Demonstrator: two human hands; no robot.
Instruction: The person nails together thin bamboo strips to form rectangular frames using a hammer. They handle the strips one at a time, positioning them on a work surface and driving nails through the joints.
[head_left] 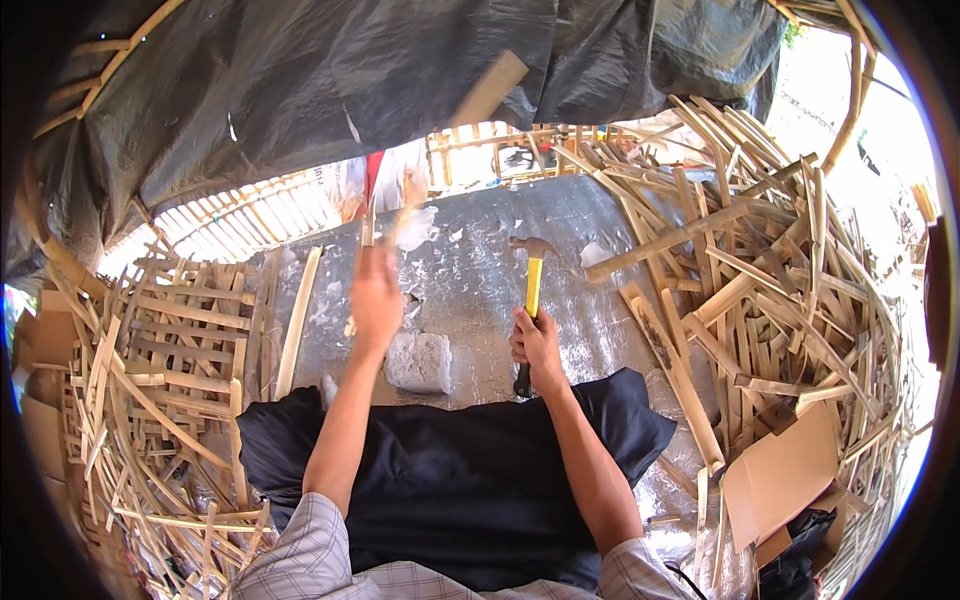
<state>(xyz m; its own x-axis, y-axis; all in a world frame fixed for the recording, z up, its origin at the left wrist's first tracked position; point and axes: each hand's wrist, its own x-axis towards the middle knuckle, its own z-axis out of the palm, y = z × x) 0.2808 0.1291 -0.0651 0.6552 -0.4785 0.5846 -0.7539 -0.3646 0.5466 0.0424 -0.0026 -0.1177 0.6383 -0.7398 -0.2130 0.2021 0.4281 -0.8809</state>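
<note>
We class this place as a makeshift workshop, half open to daylight. Above and ahead we record black plastic sheeting (300, 110) with rough poles (72, 265) at its edges; below it, light enters through a slatted wall (272, 215). We note loose wooden strips (760, 290) heaped at right and a second stack (190, 335) at left, flanking a scuffed silvery ground cover (485, 320). A claw hammer (534, 290) in the right hand (538, 350) supports our reading.
</note>
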